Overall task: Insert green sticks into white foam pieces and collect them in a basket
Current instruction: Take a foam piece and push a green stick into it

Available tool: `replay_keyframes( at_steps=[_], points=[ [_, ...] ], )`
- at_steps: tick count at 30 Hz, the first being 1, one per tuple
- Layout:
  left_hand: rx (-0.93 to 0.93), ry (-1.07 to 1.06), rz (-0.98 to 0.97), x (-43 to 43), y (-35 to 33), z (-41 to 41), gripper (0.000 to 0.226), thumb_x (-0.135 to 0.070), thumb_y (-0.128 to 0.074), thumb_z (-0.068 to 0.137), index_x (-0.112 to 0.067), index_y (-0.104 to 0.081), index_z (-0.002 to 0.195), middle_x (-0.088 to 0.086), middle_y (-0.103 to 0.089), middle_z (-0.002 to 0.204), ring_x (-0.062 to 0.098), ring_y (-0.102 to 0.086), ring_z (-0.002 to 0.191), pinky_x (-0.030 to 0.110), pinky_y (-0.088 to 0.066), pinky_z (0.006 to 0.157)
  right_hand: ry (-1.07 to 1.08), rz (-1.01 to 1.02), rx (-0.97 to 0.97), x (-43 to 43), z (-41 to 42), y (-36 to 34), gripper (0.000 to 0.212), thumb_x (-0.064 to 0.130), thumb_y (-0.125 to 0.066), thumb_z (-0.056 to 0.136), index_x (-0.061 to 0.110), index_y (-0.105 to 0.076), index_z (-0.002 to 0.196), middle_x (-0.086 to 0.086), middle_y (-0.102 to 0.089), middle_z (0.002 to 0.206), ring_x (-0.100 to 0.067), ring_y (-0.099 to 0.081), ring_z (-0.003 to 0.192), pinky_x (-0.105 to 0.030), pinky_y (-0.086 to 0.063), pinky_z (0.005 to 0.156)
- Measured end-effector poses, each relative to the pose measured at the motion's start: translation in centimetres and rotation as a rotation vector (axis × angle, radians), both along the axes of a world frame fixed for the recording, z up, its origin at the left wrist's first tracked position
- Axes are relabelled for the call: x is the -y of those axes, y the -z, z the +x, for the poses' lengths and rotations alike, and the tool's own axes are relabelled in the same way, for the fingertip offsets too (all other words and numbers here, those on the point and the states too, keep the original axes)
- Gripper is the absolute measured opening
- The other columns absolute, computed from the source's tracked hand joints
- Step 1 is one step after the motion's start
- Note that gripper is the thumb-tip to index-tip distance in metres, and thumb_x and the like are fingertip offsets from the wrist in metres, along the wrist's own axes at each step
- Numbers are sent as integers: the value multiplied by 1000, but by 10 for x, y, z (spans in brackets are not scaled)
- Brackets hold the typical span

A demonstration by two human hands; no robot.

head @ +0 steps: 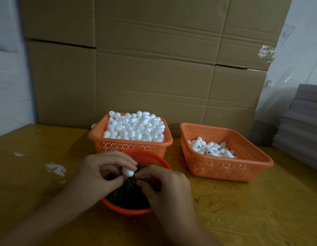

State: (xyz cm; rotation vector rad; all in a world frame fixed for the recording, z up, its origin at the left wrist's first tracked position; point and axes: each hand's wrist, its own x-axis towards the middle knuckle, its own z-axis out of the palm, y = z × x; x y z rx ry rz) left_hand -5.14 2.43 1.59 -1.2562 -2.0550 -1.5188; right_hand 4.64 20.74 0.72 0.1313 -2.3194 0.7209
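Fingers [118, 161] of our left hand [101, 173] pinch a foam piece [128, 171] steady over the bowl [150, 156]; our right hand [163, 183] pinches, likely, a stick into it.

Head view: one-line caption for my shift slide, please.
Left hand pinches a foam piece beside the right hand over the bowl of green sticks; full basket and sparser basket behind.

On a table [47, 174], a bowl [129, 211] of sticks [127, 194] lies nearest, left hand [101, 172] and right hand [166, 185] holding a foam piece [127, 171] above it, a full basket [129, 145] just behind, a second basket [225, 169] right of that, cardboard [154, 68] behind both.
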Motion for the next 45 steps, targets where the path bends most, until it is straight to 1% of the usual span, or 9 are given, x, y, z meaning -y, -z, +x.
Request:
replay_keyframes(
  at_steps=[9,13,21,24,28,32,38,42,45],
  points=[
    [9,14,-6,0,1,-1,61,19,-82,75,-36,-83,101,-9,-77,109,14,-72,108,31,-62,76,4,40,-58,2,0,2,26,21,-80,85,39,-74,102,25,-72,100,2,-66,93,-26,-56,75],
    [16,21,-7,-1,2,-1,62,19,-80,76,-37,-83,102,-10,-77,110,13,-72,107,30,-62,74,34,135,-200,2,0,1,28,19,-81,78,38,-75,98,22,-61,90,-4,-53,90,-18,-46,71],
    [22,18,-1,-2,2,-1,61,19,-82,75,-36,-83,104,-7,-76,110,17,-73,102,32,-62,71,-22,125,-164,0,-1,2,32,12,-81,81,36,-76,102,20,-72,95,-1,-64,88,-24,-53,71],
    [13,5,8,-1,3,-2,57,19,-83,73,-30,-84,102,-8,-77,108,15,-73,102,30,-61,76,-21,132,-158,0,-1,3,29,14,-78,84,37,-76,103,20,-73,97,0,-64,91,-21,-52,74],
    [-2,-32,-10,-1,3,-2,58,13,-86,73,-37,-82,104,-13,-77,108,12,-72,104,28,-59,82,-26,153,-205,1,0,3,27,14,-78,84,35,-76,101,21,-72,97,2,-62,94,-14,-47,78],
    [10,-40,-11,1,2,-3,57,5,-87,75,-41,-80,109,-13,-77,110,12,-72,104,25,-59,81,-67,165,-185,0,0,2,22,14,-77,87,31,-77,100,20,-73,102,-2,-64,98,-24,-53,80],
    [42,-36,-10,1,0,2,40,-29,-82,75,-44,-78,111,-16,-77,111,10,-72,106,23,-59,82,-83,215,-204,3,2,-1,11,18,-73,92,25,-77,100,11,-67,105,-13,-63,95,-34,-54,73],
    [97,-13,-2,2,-1,3,38,-32,-82,73,-44,-77,109,-16,-78,108,9,-74,101,21,-59,82,-51,289,-231,3,2,-2,7,21,-71,95,26,-75,95,11,-66,95,-15,-59,83,-38,-51,68],
    [110,18,33,-1,-1,2,34,-24,-83,73,-40,-78,102,-11,-79,105,8,-74,102,19,-59,82,-20,309,-256,4,2,-1,9,27,-65,96,28,-74,95,13,-67,93,-13,-60,82,-36,-50,67]
  ],
)
